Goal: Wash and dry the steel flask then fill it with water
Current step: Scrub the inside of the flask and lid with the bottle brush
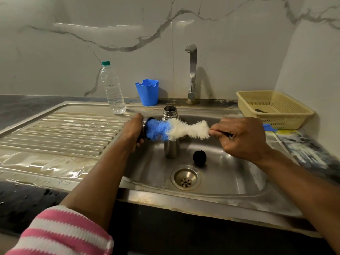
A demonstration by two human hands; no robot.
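Between the two hands, the brush [176,130] is entering the cap [145,128], left fingers [138,142] curling round it, right fingers [219,133] pinching the handle. Behind them, the steel flask [171,144] is standing open in the sink [239,181]; a hard scrubbing stroke could topple it.

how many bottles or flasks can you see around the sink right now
2. The steel flask stands upright and uncapped in the sink, behind the brush. The plastic bottle stands capped on the ledge left of the blue cup.
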